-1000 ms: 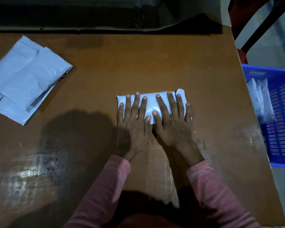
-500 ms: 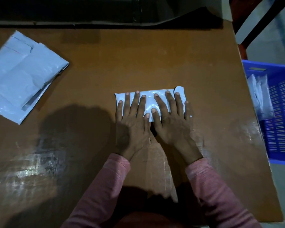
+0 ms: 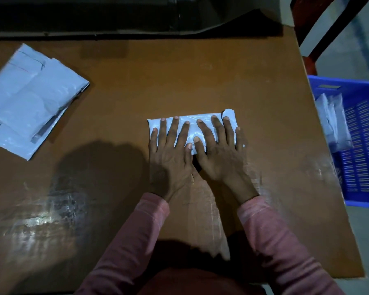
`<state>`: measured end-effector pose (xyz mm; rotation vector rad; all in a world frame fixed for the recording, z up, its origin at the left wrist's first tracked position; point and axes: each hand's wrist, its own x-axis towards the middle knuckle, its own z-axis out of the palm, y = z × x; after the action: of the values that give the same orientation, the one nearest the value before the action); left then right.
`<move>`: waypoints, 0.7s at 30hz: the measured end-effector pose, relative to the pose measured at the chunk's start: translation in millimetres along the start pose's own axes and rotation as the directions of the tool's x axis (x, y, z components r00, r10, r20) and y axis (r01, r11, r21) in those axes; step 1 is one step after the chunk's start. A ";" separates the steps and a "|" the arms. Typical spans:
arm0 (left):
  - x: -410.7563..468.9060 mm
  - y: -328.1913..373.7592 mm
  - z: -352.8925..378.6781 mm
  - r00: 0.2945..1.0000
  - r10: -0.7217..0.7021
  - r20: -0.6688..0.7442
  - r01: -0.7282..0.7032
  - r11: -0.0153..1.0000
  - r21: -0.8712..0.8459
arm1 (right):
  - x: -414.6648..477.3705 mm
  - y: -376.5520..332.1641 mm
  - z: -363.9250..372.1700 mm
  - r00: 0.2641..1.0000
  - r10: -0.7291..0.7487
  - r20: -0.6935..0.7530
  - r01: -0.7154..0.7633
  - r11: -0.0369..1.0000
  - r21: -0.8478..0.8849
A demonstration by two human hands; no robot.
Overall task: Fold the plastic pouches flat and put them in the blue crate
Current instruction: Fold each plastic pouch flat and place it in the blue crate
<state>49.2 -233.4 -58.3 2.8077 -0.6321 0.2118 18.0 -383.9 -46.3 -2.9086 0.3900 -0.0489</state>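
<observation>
- Far left, on the brown table (image 3: 200,81): a loose pile of unfolded plastic pouches (image 3: 30,107), pale grey-blue, overlapping one another, lying flat, partly cut off by the picture's edge, well apart from both hands.
- Lower left of the tabletop: a shiny patch of glare (image 3: 41,216) on the surface, blurred.
- Along the far edge of the table: a dark bulk (image 3: 115,15), too dim to tell what.
- Left of centre: the left hand (image 3: 169,158), palm down, fingers (image 3: 173,130) straight and spread, pressing flat on the left half of the folded pouch; nothing gripped.
- Centre of the table: the folded pouch (image 3: 193,130), a small white oblong lying crosswise under both hands, one corner sticking out at its far right end.
- Just right of centre: the right hand (image 3: 219,158), also palm down and flat, fingers straight and fanned over the right half of the folded pouch; thumb tip beside the left thumb tip, touching or nearly so; no grasp, only pressing.
- Below the hands: two pink sleeves (image 3: 132,231), reaching in from the near edge.
- Right, beyond the table's edge and lower than it: the blue crate (image 3: 345,84), slotted floor showing, well apart from the hands.
- Inside the crate, against its left wall: a few folded pouches in the crate (image 3: 332,126), standing on edge.
- Top right, behind the crate: part of a dark red chair (image 3: 310,64).
</observation>
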 end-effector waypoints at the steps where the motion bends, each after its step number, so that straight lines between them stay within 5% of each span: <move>1: 0.4 -0.2 0.5 1.000 -0.001 0.020 0.001 1.000 0.017 | 1.7 0.4 -2.9 0.999 0.005 0.051 -0.006 1.000 0.015; 4: 1.0 -0.1 2.5 0.999 -0.018 0.043 0.016 0.999 0.039 | 4.7 3.8 -11.4 0.990 -0.012 0.144 0.006 0.999 0.038; 8: 0.5 1.3 3.8 0.999 -0.026 0.021 0.024 0.997 0.069 | 18.4 4.4 -20.1 0.998 -0.062 0.012 0.061 0.998 0.027; 13: 3.8 -1.6 4.5 0.999 -0.021 0.027 0.020 0.998 0.060 | 35.7 5.7 -13.5 0.997 -0.046 0.068 0.044 0.999 0.032; 21: 30.5 1.7 -0.8 0.999 -0.017 0.048 0.017 1.000 0.003 | 31.2 5.3 -2.1 0.997 -0.054 -0.058 0.053 0.998 -0.020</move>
<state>75.7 -246.8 -51.2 2.8274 -0.6188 0.1425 46.7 -397.5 -45.1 -2.9407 0.3243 -0.1397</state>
